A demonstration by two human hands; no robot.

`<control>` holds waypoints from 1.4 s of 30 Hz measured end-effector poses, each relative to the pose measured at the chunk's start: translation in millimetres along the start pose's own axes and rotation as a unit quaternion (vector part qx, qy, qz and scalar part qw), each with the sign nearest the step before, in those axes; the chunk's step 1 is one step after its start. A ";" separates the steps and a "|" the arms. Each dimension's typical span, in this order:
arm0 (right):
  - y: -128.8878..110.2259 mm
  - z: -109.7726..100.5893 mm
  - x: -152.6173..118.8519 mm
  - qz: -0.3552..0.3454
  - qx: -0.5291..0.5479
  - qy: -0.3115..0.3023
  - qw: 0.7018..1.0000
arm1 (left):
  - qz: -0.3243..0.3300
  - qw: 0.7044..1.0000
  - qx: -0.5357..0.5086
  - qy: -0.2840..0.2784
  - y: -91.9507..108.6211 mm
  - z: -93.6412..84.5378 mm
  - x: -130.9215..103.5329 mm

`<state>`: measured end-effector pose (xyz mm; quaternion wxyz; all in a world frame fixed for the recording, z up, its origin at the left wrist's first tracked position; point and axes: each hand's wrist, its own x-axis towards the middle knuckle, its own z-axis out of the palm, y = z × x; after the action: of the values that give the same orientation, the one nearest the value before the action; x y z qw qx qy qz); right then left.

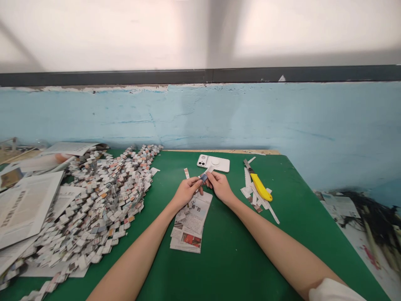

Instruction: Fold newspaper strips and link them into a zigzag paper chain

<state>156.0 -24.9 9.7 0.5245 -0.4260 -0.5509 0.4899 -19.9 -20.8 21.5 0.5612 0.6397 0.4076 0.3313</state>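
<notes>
Between my two hands is a small folded strip of newspaper [203,177], bluish grey with a white end. My left hand [187,191] pinches it from the left, fingers closed. From the right, my right hand [221,186] grips its other side with closed fingertips. Below my left hand, a short woven paper piece partly covers a stack of cut newspaper pieces [191,230]. Just beyond the hands lies a white phone [222,164], back side up. A narrow paper strip [186,173] rests on the table behind my left hand.
A large heap of folded, zigzag-linked paper chain [103,200] covers the left side, beside newspaper sheets [28,205]. To the right, a yellow-handled knife [260,186] lies on paper scraps [250,193]. The green table [250,267] meets a blue wall [219,117].
</notes>
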 end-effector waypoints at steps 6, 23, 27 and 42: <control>0.7 0.5 -0.5 -0.008 -0.012 0.006 1.000 | -0.001 1.000 -0.008 -0.004 0.1 0.4 -0.6; 4.4 -3.7 1.6 -0.027 0.006 0.146 0.989 | 0.002 0.999 0.015 0.034 -0.7 3.4 0.2; 2.2 -1.9 0.6 -0.019 0.029 0.114 0.993 | 0.001 0.999 0.018 0.036 -0.9 2.7 0.0; 10.2 -7.8 7.9 0.004 -0.004 0.169 0.986 | 0.016 0.994 0.097 0.047 -3.8 6.2 -1.4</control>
<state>162.7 -14.8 0.7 0.6063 -0.5070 -0.4546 0.4107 -15.7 -24.7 16.8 0.4707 0.6815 0.4536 0.3292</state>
